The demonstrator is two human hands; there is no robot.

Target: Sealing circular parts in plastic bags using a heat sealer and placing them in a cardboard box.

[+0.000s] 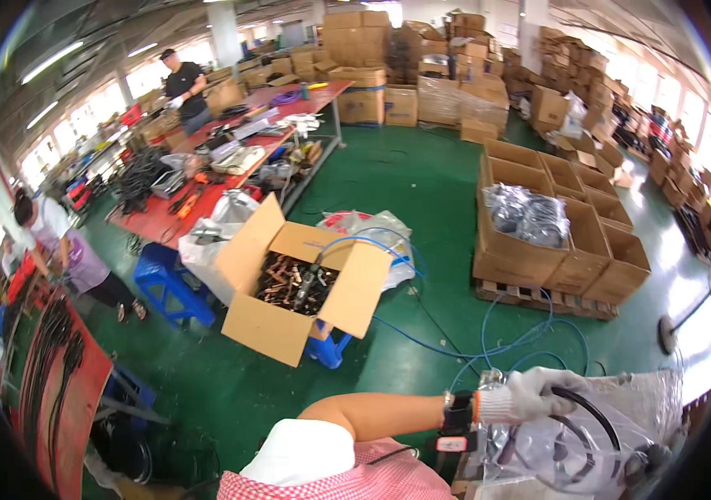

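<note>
Right hand (530, 393) in a white knit glove, closed around a black looped cable (590, 412); fingers curled over the top of the loop, grip tight. Black strap device (456, 421) on that wrist, just behind the glove cuff. Cable lying on a clear crinkled plastic bag (630, 417) at the lower right, well to the right of and nearer than the open brown cardboard box of dark parts (293, 287). More black cable inside the bag, blurred under the plastic. Left hand out of sight.

Open cardboard box resting on a blue plastic stool (326, 346), flaps spread. Thin blue hose (489, 342) running from the box top across the green painted floor (405, 183) toward the bag. Second blue plastic stool (168, 283) just left of the box. White plastic bags (372, 229) heaped directly behind the box. Pallet of open brown cartons (555, 225) well right of the box, one holding bagged grey parts. Long red worktable (230, 150) behind and left of the box, cluttered with tools and cables. Person in a black shirt (185, 87) at the far end of that table; person in a lilac top (68, 250) bent over well left of the box.
</note>
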